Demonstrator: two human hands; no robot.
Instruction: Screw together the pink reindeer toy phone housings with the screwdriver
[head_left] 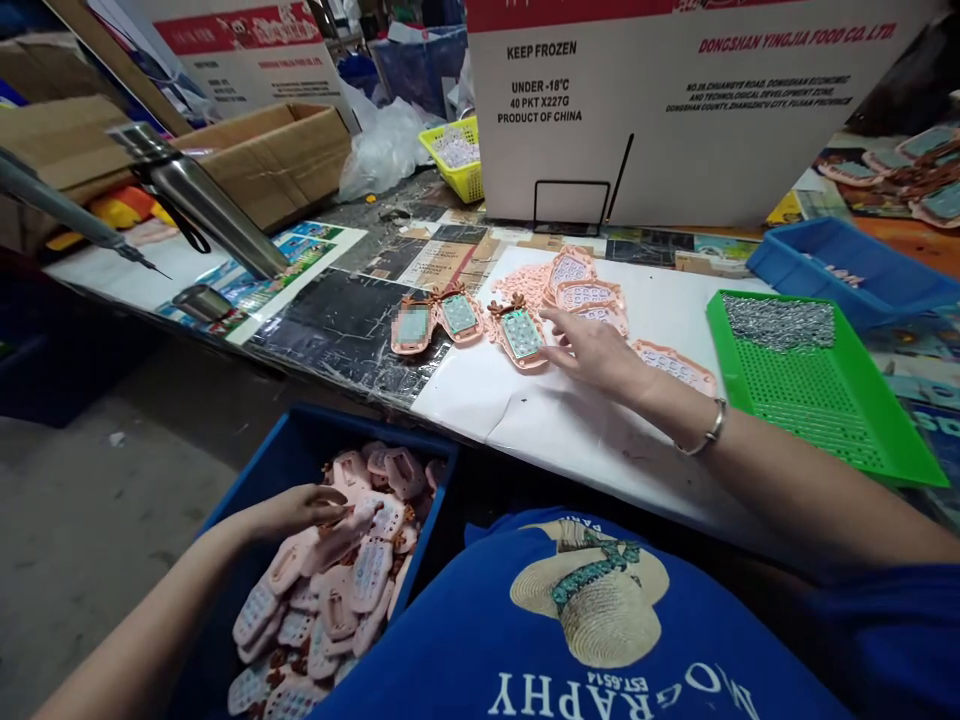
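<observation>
My left hand [322,512] reaches into a blue bin [259,465] heaped with pink plastic toy phone parts [337,605]; its fingers are stretched and slightly blurred, with no held piece visible. On the table, my right hand [596,350] has thumb and fingers apart at the right edge of a pink toy phone [521,333] with a pale green screen and brown antlers. Two similar toy phones, one [460,314] beside another [412,328], lie to its left. Behind the right hand are pink shells with pale keypads [589,295], and another keypad shell [675,367] lies partly under the wrist.
A green tray [817,400] of small metal screws and a blue tray [847,265] stand at right. Large white carton [660,130] backs the table. A steel flask [217,210], a hanging screwdriver [67,205] and an open cardboard box [277,160] are left; a yellow basket [457,165] stands behind.
</observation>
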